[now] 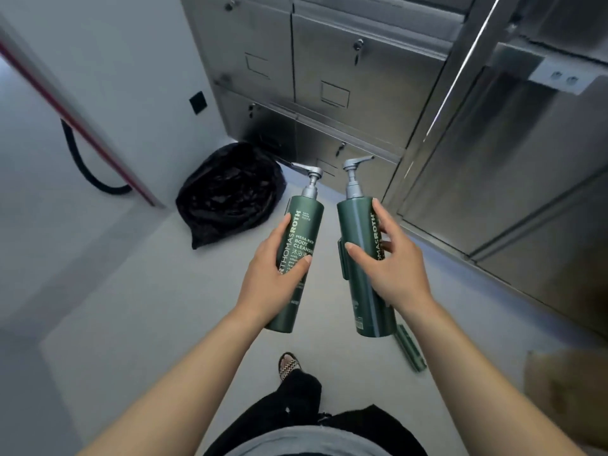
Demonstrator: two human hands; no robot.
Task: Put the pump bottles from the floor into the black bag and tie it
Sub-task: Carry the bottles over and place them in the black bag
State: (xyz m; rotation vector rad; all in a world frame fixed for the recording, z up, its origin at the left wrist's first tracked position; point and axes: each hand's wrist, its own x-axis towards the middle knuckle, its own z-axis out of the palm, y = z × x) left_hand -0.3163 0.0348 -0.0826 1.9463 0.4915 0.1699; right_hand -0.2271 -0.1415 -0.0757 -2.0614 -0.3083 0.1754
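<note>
Two bottles are up: left hand [273,274] grips the left bottle [304,225], right hand [394,271] the right bottle [357,222]. The black bag [230,192] lies beyond the left hand, untied; bagging and tying remain.

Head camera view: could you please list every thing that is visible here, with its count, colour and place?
left pump bottle: 1, dark green with grey pump, held in the left grip
right pump bottle: 1, dark green with grey pump, held in the right grip
black bag: 1, black, on the floor in the corner beside the cabinets
steel cabinets: several doors, silver, ahead and to the right
green strip: 1, green, on the floor near the right bottle's base
hose: 1, black, hanging at the left
wall plate: 1, black, on the pale wall
brown thing: 1, blurred, lower right
sandalled foot: 1, on the floor
left grip: 1, bare hand, around the left bottle
right grip: 1, bare hand, around the right bottle
</note>
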